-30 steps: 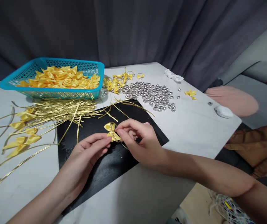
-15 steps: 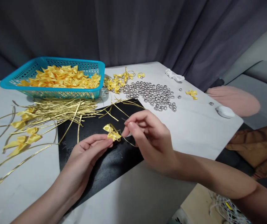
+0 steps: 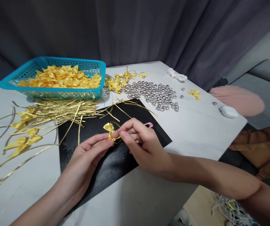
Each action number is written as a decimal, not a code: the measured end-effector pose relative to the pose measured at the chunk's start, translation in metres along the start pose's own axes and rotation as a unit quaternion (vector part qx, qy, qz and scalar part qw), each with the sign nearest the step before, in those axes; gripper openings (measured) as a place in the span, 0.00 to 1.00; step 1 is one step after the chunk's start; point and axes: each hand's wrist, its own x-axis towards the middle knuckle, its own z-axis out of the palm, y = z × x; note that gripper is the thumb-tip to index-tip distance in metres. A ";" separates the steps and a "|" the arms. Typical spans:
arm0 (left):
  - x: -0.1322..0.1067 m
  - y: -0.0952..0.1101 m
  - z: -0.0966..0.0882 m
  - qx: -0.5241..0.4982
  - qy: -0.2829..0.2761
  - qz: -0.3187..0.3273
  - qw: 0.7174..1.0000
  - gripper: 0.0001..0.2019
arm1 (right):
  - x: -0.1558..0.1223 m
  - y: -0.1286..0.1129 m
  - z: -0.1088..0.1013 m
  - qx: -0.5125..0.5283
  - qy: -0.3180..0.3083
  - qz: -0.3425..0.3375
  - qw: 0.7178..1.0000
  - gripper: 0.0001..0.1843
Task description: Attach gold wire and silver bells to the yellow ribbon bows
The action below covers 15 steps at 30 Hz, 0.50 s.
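Observation:
My left hand [image 3: 93, 147] pinches a yellow satin ribbon bow [image 3: 108, 128] between thumb and fingertips, above a black mat [image 3: 108, 172]. A thin gold cord [image 3: 118, 141] forms a loop around the bow. My right hand [image 3: 143, 141] is closed at the bow's right side, thumb and forefinger pinching the cord. A pink loop, like a small handle [image 3: 149, 125], shows behind my right hand; the rest of it is hidden, and I cannot tell whether it lies on the mat.
A blue basket [image 3: 54, 89] of yellow bows stands at the back left. Before it lie gold cords [image 3: 66, 108] and loose bows [image 3: 19, 146]. Silver heart-shaped beads [image 3: 151, 92] spread behind the mat. A white mouse-like object [image 3: 229, 111] sits near the table's right edge.
My right hand has moved left and slightly down, closer to the bow. The cord now shows as a rounder loop, and the pink loop has come into sight.

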 end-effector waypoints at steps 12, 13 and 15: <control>0.001 0.000 0.000 -0.008 -0.004 0.012 1.000 0.07 | 0.002 0.001 -0.001 -0.029 0.023 -0.009 0.999 0.08; 0.001 0.000 0.000 -0.015 0.001 0.012 1.000 0.06 | 0.002 0.002 -0.002 -0.044 0.039 -0.018 0.998 0.07; 0.001 0.001 0.001 -0.028 0.009 0.010 1.000 0.06 | 0.002 0.001 -0.003 -0.083 0.071 -0.052 0.993 0.07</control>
